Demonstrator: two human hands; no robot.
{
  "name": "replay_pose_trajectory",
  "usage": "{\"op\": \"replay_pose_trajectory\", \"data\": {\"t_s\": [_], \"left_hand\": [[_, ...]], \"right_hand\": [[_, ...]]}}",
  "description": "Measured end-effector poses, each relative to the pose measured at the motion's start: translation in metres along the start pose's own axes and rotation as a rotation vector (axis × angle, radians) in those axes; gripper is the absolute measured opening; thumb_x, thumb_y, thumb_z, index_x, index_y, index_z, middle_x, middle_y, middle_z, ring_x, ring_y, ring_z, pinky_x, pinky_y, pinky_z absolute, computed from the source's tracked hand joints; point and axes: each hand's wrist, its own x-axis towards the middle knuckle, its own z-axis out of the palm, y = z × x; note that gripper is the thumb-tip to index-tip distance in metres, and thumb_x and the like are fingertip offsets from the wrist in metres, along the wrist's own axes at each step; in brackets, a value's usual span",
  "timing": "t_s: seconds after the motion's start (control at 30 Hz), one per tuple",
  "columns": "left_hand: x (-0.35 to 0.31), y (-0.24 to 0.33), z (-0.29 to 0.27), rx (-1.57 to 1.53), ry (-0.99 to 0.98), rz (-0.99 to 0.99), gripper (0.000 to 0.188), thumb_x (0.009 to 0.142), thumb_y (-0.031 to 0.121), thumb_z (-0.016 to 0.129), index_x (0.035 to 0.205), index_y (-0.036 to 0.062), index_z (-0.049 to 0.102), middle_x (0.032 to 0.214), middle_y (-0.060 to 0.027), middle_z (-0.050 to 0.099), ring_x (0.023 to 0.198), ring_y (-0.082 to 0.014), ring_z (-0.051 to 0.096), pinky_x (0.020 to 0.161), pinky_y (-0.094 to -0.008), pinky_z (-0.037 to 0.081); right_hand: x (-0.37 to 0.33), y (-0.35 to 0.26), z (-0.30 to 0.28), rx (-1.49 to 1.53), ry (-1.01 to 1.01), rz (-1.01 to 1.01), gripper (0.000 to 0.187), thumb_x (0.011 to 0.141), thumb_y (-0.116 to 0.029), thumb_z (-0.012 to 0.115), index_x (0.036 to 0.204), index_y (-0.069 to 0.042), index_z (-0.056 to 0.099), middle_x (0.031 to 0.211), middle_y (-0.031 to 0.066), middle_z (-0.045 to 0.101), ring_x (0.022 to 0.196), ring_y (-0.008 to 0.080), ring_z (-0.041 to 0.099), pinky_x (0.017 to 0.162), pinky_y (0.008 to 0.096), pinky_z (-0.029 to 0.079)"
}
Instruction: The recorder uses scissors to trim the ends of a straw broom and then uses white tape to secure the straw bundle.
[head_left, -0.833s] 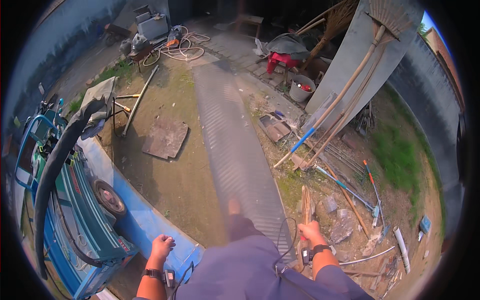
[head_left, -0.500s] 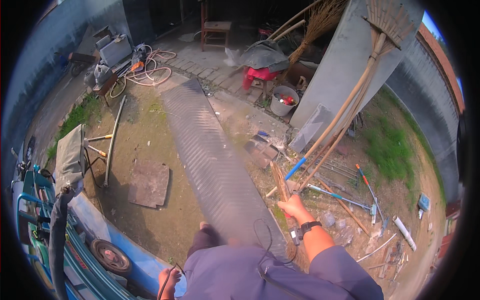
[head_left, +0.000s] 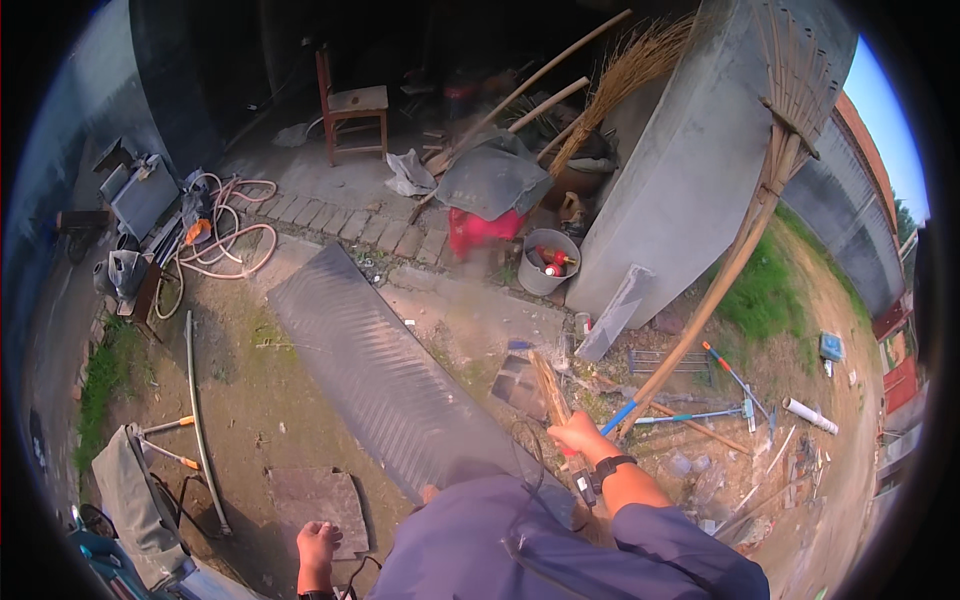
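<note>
My right hand [head_left: 580,436], a watch on its wrist, is closed around a rough wooden stick [head_left: 549,385] that points up and away from me. Its lower part runs back beside my body and is largely hidden. Just past that hand, the blue-ended handle of a long bamboo rake [head_left: 690,325] slants up against a grey wall. My left hand [head_left: 318,543] hangs low at my left side with the fingers curled in, and I see nothing in it. A black cord [head_left: 362,572] loops beside that forearm.
A long ridged dark mat [head_left: 385,370] lies ahead. Left are a pole [head_left: 205,430], a hose [head_left: 235,235] and a covered cart [head_left: 135,500]. A bucket [head_left: 548,262] stands by the wall. Tools, including a blue-handled one [head_left: 690,416], and a white pipe [head_left: 810,415] litter the right.
My view has shifted forward and tilted up, so the doorway and chair look nearer. My left hand has swung up and forward. My right hand keeps hold of the wooden stick.
</note>
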Motion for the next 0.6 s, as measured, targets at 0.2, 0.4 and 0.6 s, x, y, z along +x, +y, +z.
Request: {"op": "replay_pose_trajectory", "data": {"t_s": [0.2, 0.4, 0.6], "left_hand": [[0.139, 0.162, -0.011, 0.036, 0.009, 0.126, 0.017, 0.099, 0.014, 0.058, 0.101, -0.0027, 0.060, 0.092, -0.0116, 0.070, 0.079, -0.0207, 0.070, 0.066, -0.0322, 0.055], [0.250, 0.185, -0.058, -0.165, -0.044, -0.072, 0.031, 0.093, 0.024, 0.072, 0.111, 0.0016, 0.063, 0.101, -0.0160, 0.071, 0.089, -0.0289, 0.070, 0.070, -0.0414, 0.058], [0.336, 0.296, -0.046, 0.064, -0.054, -0.157, 0.018, 0.097, 0.013, 0.060, 0.098, -0.0046, 0.061, 0.097, -0.0191, 0.072, 0.082, -0.0282, 0.073, 0.070, -0.0408, 0.059]], "right_hand": [[0.115, -0.080, 0.034, 0.002, 0.022, -0.018, 0.030, 0.074, -0.026, 0.078, 0.075, 0.003, 0.071, 0.066, 0.0104, 0.070, 0.057, 0.0202, 0.069, 0.055, 0.0331, 0.055], [0.221, -0.259, 0.076, -0.286, 0.033, -0.109, 0.034, 0.074, -0.036, 0.074, 0.073, -0.002, 0.071, 0.064, 0.0119, 0.068, 0.057, 0.0234, 0.069, 0.056, 0.0374, 0.054], [0.285, -0.471, 0.088, -0.098, 0.025, -0.090, 0.035, 0.072, -0.034, 0.074, 0.077, 0.001, 0.072, 0.063, 0.0133, 0.067, 0.056, 0.0248, 0.067, 0.058, 0.0378, 0.055]]}}
